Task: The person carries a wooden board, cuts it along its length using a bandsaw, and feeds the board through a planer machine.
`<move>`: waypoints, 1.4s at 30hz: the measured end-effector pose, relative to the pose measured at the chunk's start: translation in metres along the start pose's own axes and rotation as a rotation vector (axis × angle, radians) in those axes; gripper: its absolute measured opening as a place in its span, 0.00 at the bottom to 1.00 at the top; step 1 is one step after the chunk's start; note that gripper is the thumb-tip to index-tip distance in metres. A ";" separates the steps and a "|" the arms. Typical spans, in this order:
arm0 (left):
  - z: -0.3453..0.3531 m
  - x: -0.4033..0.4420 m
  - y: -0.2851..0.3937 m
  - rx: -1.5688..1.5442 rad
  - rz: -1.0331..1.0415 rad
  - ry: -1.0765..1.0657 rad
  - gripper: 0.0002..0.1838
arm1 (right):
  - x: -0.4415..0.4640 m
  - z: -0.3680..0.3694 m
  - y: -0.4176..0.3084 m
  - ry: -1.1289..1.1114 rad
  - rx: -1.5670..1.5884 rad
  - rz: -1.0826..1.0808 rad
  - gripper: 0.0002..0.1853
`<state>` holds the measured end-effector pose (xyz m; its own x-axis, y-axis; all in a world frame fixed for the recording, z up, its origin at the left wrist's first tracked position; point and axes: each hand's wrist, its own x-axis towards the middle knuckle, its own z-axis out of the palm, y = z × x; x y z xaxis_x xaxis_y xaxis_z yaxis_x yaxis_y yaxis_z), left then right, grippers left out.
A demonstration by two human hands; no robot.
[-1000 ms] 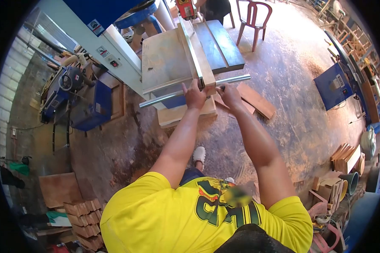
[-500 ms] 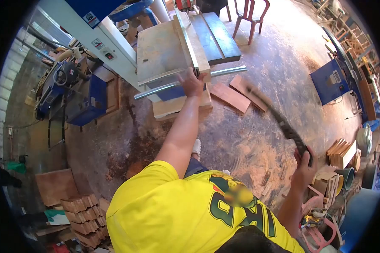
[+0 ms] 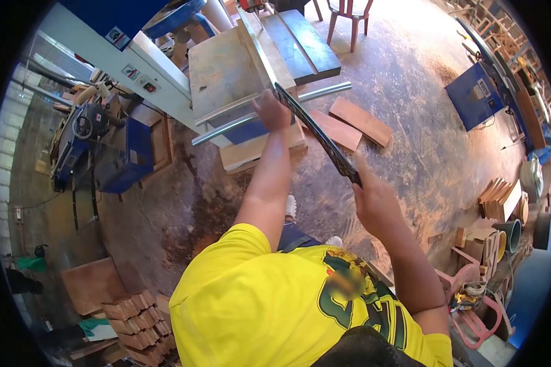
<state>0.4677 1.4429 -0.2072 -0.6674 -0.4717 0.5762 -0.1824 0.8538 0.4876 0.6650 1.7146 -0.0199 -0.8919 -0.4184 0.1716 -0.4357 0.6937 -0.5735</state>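
My left hand (image 3: 272, 111) is at the front end of a long fence (image 3: 254, 48) on the band saw table (image 3: 217, 76), its fingers curled against it above a round metal rail (image 3: 324, 90). In my right hand (image 3: 373, 199) is one end of a long, slim dark bar (image 3: 317, 133) with a light pattern along it; I cannot make out its exact kind. The bar slants up and left, and its far tip overlaps the fence's front end. Contact there is not clear. A light wooden board (image 3: 283, 70) lies along the fence's right side.
Two reddish planks (image 3: 361, 121) lie on the dusty floor right of the saw. Stacked wood pieces (image 3: 138, 327) are at lower left. A blue machine (image 3: 477, 95) stands to the right, another blue machine (image 3: 125, 153) to the left. A chair (image 3: 351, 21) is behind.
My right hand has swung the dark bar inward and left, bringing its tip from over the planks to the fence's front end. My left hand has shifted slightly left along the rail.
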 end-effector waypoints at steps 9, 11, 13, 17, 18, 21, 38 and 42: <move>0.012 -0.003 0.013 -0.069 -0.037 0.185 0.31 | 0.046 -0.002 -0.047 -0.270 -0.178 0.153 0.34; 0.009 0.000 0.016 -0.104 -0.025 0.215 0.32 | 0.054 -0.007 -0.059 -0.345 -0.212 0.185 0.34; 0.000 0.001 0.020 -0.140 -0.076 0.083 0.29 | 0.059 -0.008 -0.066 -0.295 -0.257 0.140 0.36; -0.018 0.009 0.031 -0.210 -0.192 -0.147 0.30 | 0.063 -0.002 -0.079 -0.299 -0.262 0.216 0.36; -0.009 0.005 0.024 -0.211 -0.184 -0.152 0.30 | 0.064 -0.005 -0.080 -0.318 -0.239 0.211 0.33; 0.004 0.001 0.009 -0.153 -0.063 -0.016 0.33 | 0.068 -0.009 -0.080 -0.340 -0.203 0.198 0.31; -0.118 -0.210 -0.146 0.112 0.111 -0.884 0.39 | 0.071 0.006 -0.056 -0.216 -0.094 0.190 0.26; -0.143 -0.247 -0.179 0.223 -0.008 -1.108 0.39 | 0.078 0.023 -0.039 -0.163 -0.093 0.115 0.25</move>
<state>0.7680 1.3748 -0.3432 -0.9179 -0.1166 -0.3793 -0.2400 0.9243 0.2967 0.6152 1.6410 -0.0025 -0.9084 -0.4173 -0.0271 -0.3481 0.7906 -0.5038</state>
